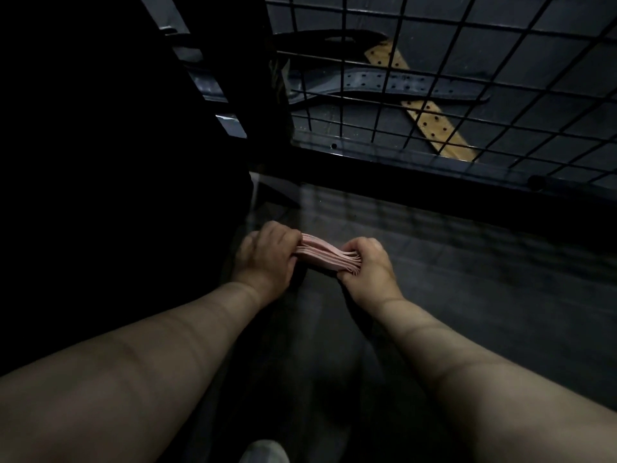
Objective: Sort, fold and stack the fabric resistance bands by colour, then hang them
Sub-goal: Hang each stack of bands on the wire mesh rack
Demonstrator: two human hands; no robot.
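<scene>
Two bare forearms are reaching out from the bottom of the view, and the pale toe of a shoe (pixel 263 452) is showing between them above the dark glossy floor (pixel 467 279). At their far ends the left hand (pixel 267 259) and the right hand (pixel 367 269) are holding a stack of pale pink fabric resistance bands (pixel 325 257) between them, low over the floor. Each hand is curling its fingers tightly round one end of the stack; the layered edges are fanning slightly at the right-hand end.

Judging by the single colour and the neat layers, the person seems to be squaring up a folded pink pile, so the sorting and folding of this colour are probably done. Hanging comes next, and that move is calling for one hand to take the whole bundle firmly enough that the layers are not sliding apart while it is being lifted to a hook or bar. No hook is showing clearly in this dim light.

Beyond the hands a black wire-grid cage (pixel 444 95) is standing. Behind its mesh a dark perforated leather belt (pixel 384 83) is lying across a tan perforated belt (pixel 434 125). Whether the cage is closed on every side I cannot tell. No other bands are showing.
</scene>
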